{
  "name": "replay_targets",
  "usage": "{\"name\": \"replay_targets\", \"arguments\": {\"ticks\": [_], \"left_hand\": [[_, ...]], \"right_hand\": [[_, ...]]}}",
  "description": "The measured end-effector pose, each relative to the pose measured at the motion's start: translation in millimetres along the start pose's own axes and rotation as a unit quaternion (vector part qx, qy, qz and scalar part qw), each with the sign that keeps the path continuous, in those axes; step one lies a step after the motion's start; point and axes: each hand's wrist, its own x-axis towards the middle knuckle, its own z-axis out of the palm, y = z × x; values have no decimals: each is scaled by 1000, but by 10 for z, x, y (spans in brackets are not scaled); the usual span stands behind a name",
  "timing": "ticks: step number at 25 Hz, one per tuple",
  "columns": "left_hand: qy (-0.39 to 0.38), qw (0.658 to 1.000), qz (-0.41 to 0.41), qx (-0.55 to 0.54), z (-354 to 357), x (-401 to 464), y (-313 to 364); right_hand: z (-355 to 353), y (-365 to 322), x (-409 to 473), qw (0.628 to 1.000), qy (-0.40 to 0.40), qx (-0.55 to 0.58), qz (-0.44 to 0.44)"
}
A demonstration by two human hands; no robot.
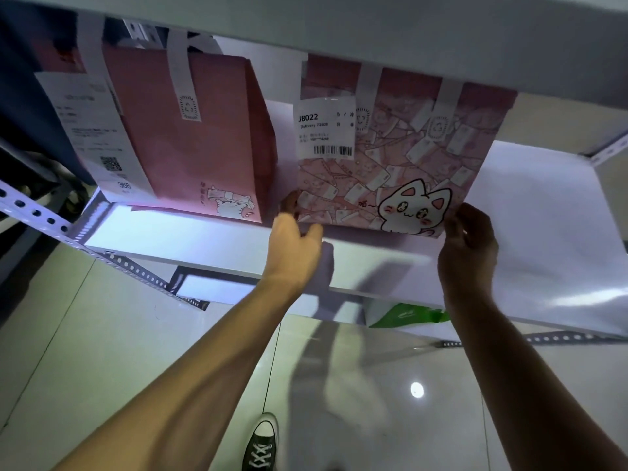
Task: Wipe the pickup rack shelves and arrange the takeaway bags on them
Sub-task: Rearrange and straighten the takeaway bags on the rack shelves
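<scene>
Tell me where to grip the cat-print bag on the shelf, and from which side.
Grip the cat-print bag at its two bottom corners, coming from the open front of the shelf, as the left hand and right hand do now. It stands upright and broad-faced toward you, and its handles reach up near the shelf above, so access from the top looks cramped.

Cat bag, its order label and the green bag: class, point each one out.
cat bag [390, 185], head view, patterned front panel
order label [324, 130], head view, printed middle of the label
green bag [404, 316], head view, visible green top below the shelf
</scene>
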Motion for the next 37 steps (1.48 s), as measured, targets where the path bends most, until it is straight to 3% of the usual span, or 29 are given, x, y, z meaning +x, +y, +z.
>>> {"name": "replay_targets", "arguments": {"ticks": [12,19,28,37], "left_hand": [[13,998,-23,53,-58,-251,3],[58,995,57,52,15,-484,32],[-17,994,89,53,600,-1011,-99],[-73,989,84,96,1267,-1544,-820]], "right_hand": [[-177,-5,-277,999,0,-30,-11],[-261,35,-300,1000,-2,2,1],[-767,565,-469,998,39,15,52],[-1319,1596,-633,992,56,12,116]]}}
